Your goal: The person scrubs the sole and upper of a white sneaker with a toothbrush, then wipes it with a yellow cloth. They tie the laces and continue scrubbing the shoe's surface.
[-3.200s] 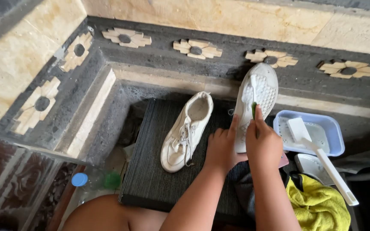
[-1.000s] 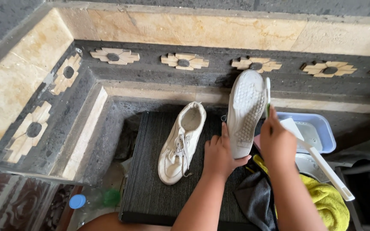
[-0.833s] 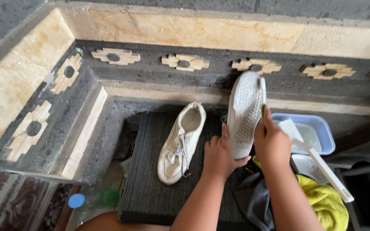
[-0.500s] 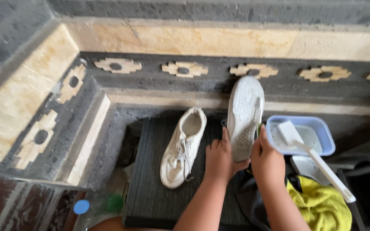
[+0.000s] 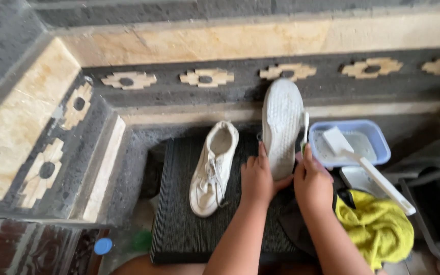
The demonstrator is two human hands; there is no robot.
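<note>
My left hand (image 5: 256, 179) grips the heel end of a white sneaker (image 5: 282, 125) held upright with its pale sole facing me. My right hand (image 5: 312, 182) holds a small brush with a green handle (image 5: 305, 133) against the right edge of that sole. A second white sneaker (image 5: 213, 167), laces up, lies on the dark ribbed mat (image 5: 179, 229) just left of my left hand.
A blue plastic tub (image 5: 378, 136) with a white long-handled brush (image 5: 367, 168) across it sits to the right. A yellow cloth (image 5: 378, 226) lies below it. Dark stone walls with cream flower inlays (image 5: 205, 78) enclose the corner. A bottle with a blue cap (image 5: 103, 246) stands at lower left.
The upright sneaker and both hands stayed together while the view shifted. My right hand with the brush slid down along the sole's right edge, then back up a little.
</note>
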